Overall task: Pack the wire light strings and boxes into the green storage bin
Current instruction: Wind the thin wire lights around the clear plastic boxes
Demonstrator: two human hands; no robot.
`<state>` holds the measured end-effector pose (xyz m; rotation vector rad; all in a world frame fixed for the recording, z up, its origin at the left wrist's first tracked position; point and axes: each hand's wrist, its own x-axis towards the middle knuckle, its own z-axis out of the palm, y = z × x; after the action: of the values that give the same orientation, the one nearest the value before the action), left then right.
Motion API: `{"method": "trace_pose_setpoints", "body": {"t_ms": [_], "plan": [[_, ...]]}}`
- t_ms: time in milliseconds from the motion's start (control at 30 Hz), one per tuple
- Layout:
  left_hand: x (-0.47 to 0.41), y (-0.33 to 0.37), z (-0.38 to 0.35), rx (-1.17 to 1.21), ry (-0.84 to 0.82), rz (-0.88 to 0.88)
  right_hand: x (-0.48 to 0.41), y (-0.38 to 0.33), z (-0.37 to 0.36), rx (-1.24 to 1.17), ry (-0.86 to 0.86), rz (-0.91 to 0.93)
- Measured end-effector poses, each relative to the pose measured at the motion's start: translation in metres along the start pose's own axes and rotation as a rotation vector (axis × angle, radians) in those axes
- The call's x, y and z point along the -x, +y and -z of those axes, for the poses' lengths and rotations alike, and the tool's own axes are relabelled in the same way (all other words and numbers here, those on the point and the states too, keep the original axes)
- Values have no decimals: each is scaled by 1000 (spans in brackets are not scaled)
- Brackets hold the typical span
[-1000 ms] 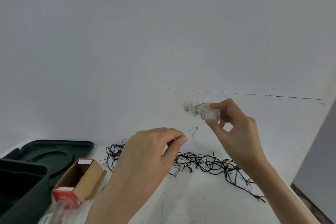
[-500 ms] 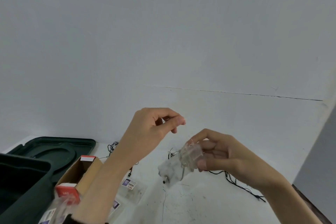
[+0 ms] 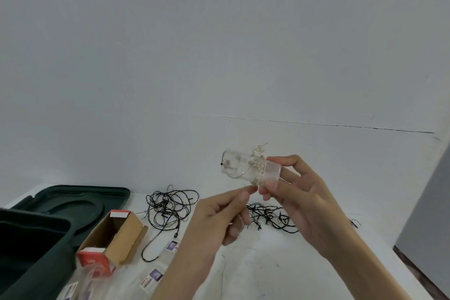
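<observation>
My right hand [image 3: 302,192] grips a clear plastic battery case [image 3: 239,165] with thin wire lights wound round its middle, held up above the white table [image 3: 280,263]. My left hand [image 3: 224,214] pinches the loose end of that thin wire just below the case. Black wire light strings lie tangled on the table, one heap [image 3: 168,207] at centre left and another [image 3: 270,219] partly hidden behind my hands. An open cardboard box [image 3: 117,236] with a red end lies beside the dark green storage bin [image 3: 31,251] at the lower left.
The bin's green lid [image 3: 73,200] lies flat behind the bin against the wall. Clear plastic bags with labels [image 3: 155,275] lie at the front left of the table. The table's right edge [image 3: 414,273] drops off beside a grey wall.
My right hand has lifted the clear case back up and turned it sideways. My left hand has come down and now pinches the wire under the case.
</observation>
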<state>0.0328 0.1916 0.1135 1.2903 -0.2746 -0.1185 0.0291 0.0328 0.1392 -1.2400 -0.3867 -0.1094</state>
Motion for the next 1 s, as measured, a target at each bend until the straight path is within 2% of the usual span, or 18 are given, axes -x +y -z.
{"method": "trace_pose_setpoints", "body": {"t_ms": [100, 200, 367, 500, 567, 633, 767, 833, 933, 1000], "plan": [[5, -6, -5, -84, -18, -33, -1, 3, -6, 32, 62, 6], [9, -10, -5, -266, -61, -68, -1, 8, -9, 118, 156, 43], [20, -8, -2, -758, 9, -186, -1, 18, -13, 315, 257, 136], [27, 3, 4, -1268, 120, -433, 0, 32, -8, 630, 225, 200], [27, 10, 6, -1493, 54, -498, 2, 37, -5, 735, 168, 178], [27, 13, 13, -1569, 13, -675, 4, 40, -3, 762, 49, 100], [23, 21, 31, -1539, -60, -681, 12, 49, 3, 768, -218, -32], [16, 18, 44, -1541, -59, -639, 18, 53, 2, 676, -320, -104], [15, 15, 55, -1263, -127, -352, 29, 61, 1, 408, -392, -261], [21, 4, 59, -1047, -83, -221, 35, 70, 0, 255, -400, -335]]}}
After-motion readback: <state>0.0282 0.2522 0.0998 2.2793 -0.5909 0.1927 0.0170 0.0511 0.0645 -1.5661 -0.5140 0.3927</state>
